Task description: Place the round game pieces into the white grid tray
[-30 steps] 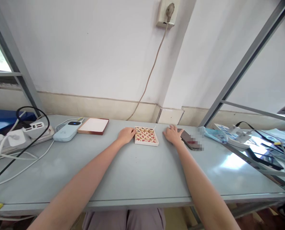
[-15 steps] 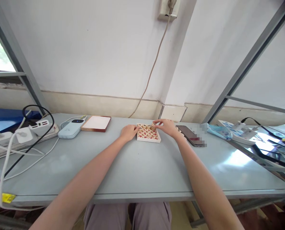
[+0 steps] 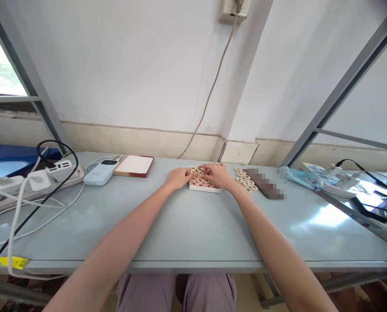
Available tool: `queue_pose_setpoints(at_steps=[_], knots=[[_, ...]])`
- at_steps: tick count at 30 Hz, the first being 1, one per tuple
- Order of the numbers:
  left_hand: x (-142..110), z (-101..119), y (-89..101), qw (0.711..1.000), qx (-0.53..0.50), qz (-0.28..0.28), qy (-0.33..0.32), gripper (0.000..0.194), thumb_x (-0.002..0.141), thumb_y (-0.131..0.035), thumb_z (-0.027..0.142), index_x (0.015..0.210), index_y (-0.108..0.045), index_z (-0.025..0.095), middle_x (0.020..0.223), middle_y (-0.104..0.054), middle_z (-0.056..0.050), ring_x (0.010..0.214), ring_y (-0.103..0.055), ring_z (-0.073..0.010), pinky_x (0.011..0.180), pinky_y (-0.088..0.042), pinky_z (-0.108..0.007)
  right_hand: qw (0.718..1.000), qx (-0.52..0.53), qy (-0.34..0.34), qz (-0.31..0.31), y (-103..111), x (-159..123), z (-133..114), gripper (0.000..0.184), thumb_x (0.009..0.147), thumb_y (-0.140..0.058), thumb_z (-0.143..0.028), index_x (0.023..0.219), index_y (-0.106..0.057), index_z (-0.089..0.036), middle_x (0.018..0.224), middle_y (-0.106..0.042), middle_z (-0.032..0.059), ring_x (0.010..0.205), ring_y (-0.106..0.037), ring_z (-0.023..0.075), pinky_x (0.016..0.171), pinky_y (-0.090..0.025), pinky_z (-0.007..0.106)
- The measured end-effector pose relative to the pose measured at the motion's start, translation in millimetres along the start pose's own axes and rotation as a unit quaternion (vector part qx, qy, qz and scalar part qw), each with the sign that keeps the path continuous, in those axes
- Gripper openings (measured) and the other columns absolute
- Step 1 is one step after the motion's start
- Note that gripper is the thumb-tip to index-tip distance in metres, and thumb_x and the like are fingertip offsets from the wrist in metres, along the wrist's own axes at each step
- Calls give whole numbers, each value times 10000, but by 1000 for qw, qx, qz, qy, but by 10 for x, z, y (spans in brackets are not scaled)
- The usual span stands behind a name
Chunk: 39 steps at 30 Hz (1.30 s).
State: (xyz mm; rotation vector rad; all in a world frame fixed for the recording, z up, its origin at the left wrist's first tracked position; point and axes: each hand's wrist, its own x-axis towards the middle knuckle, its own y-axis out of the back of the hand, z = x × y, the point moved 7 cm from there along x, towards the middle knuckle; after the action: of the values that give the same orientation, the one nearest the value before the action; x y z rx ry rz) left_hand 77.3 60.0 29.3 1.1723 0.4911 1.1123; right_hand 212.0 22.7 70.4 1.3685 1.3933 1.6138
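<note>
Bright, flat daylight, blown out white at the window (image 3: 0,65) beyond the left end of the counter (image 3: 209,229), with hard white glare on the right end and barely any shadow beneath the fingers (image 3: 213,173). Strong wide-angle bending toward the frame edges, and a blocky pixelated patch (image 3: 265,182) right of the counter's middle.

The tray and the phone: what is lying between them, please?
Head view: a cluster of round Chinese chess pieces lies between the tray and the phone.
</note>
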Motion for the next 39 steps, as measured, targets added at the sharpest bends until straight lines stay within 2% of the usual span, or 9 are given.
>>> queue_pose_setpoints(at_steps=[10,18,21,23,25,28,30,34,39], knots=[[-11,-8,5,1000,-17,4,6,535,831,-305,608,728,-632,197,786,-668,-67,737,-590,-199,595,-354,-263,998,58,-21,2,-46,-10,61,169,802,-524,-306,957,-552,-245,814,-677,-17,776,-587,157,787,-298,331],[-5,-7,6,1000,-14,-2,-1,462,900,-248,421,877,-660,213,955,-679,-67,873,-596,-205,687,-399,-267,997,69,-31,-9,-27,3,78,210,804,-507,-348,980,-577,-258,862,-672,-1,786,-574,170,804,-312,342],[0,-25,-6,1000,-11,-5,4,453,901,-250,400,887,-663,213,972,-678,-64,882,-595,-199,696,-404,-263,996,26,-68,42,55,-21,281,240,823,-462,-333,1008,-587,-244,953,-656,45,894,-548,209,825,-307,369],[0,-29,-9,1000,-10,-2,3,431,898,-266,381,899,-664,217,982,-677,-59,892,-593,-198,699,-405,-262,986,-41,-127,97,110,-94,525,275,835,-429,-304,1049,-583,-224,1063,-618,88,1002,-502,247,859,-292,411],[2,-33,-13,1000,-13,1,1,410,892,-284,373,905,-666,226,991,-677,-52,898,-593,-200,699,-405,-264,969,-109,-193,112,86,-199,794,339,840,-422,-296,1137,-548,-193,1185,-550,135,1095,-439,284,900,-264,477],[10,-39,-19,1000,-20,4,-2,410,890,-282,369,909,-669,236,1005,-675,-45,906,-591,-204,696,-403,-267,953,-152,-259,49,-97,-331,1115,438,868,-391,-340,1245,-465,-131,1336,-411,189,1228,-318,310,948,-188,582],[16,-45,-22,1000,-21,4,-1,422,893,-265,358,907,-668,234,1000,-675,-47,901,-590,-202,691,-399,-265,948,-151,-279,-1,-217,-378,1220,442,897,-329,-358,1229,-480,-109,1341,-402,204,1261,-287,306,960,-128,629],[24,-62,-27,1000,-11,1,13,423,891,-266,344,868,-668,214,964,-679,-61,863,-594,-198,664,-390,-260,953,-156,-257,-28,-244,-333,1179,389,889,-338,-285,1200,-519,-134,1230,-527,181,1164,-428,296,967,-62,649],[25,-47,-25,1000,-18,-1,10,369,877,-319,343,852,-667,221,951,-682,-52,842,-592,-187,638,-375,-251,966,-157,-207,-6,-144,-243,1039,386,829,-388,-167,1171,-560,-218,1187,-572,126,1080,-495,279,915,-263,534]])
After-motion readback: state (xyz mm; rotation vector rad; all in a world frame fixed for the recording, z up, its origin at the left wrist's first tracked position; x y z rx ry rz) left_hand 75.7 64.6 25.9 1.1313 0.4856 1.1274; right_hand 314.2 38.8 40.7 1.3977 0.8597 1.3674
